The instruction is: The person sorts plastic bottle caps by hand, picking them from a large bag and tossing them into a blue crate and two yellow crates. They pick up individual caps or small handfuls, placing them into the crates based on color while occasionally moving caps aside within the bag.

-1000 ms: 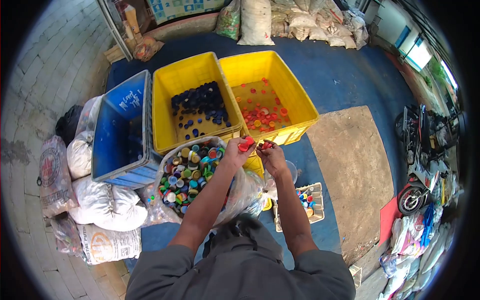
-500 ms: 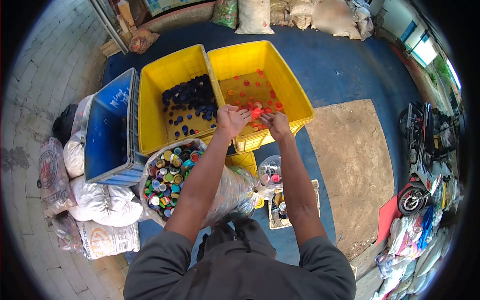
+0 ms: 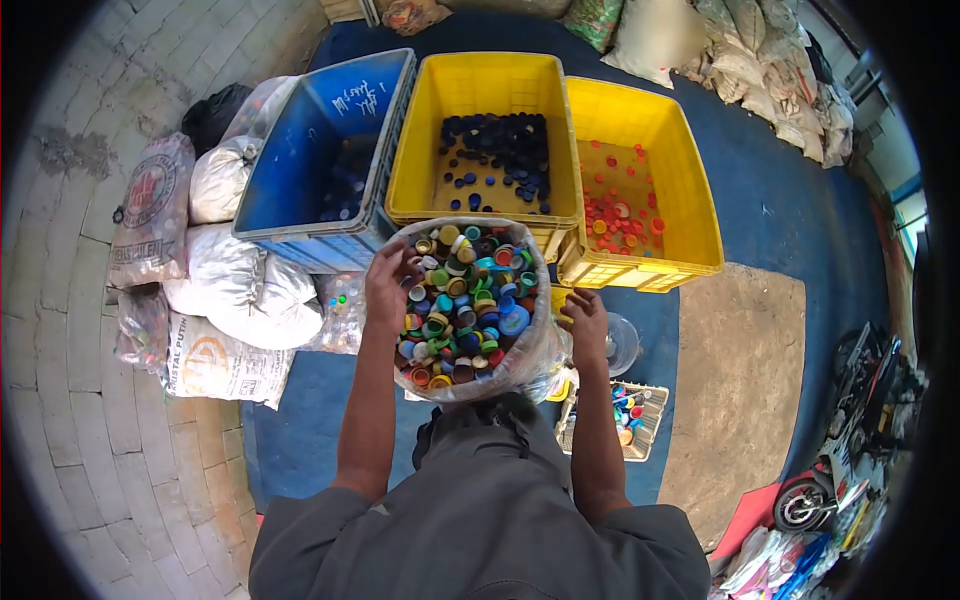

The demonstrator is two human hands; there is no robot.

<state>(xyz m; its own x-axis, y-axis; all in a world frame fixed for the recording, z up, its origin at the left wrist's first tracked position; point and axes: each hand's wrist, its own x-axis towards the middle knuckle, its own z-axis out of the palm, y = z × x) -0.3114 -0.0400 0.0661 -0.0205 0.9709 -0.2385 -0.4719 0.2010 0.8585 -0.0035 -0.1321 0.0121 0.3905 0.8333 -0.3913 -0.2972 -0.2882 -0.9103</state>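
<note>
A clear plastic sack (image 3: 540,335) full of mixed-colour bottle caps (image 3: 465,310) stands open right in front of my body. At its left rim is my left hand (image 3: 387,285), fingers apart and bent toward the caps, with nothing seen in them. My right hand (image 3: 587,322) hovers just right of the sack, fingers spread and loosely curled, holding nothing visible. Beyond the sack, a yellow crate (image 3: 490,85) holds dark blue caps (image 3: 510,150). Red and orange caps (image 3: 620,225) lie in the second yellow crate (image 3: 690,225) to the right.
A blue crate (image 3: 285,150) stands left of the yellow ones, dark caps inside. Stuffed white sacks (image 3: 235,280) line the left side. On the right are a small cream basket (image 3: 645,425) with caps, a clear round container (image 3: 622,345), a brown board (image 3: 740,390) and a motorcycle (image 3: 830,450).
Both hands have drawn back from over the red-cap crate to either side of the sack. The red pieces between my fingers are gone from them. The view has swung left.
</note>
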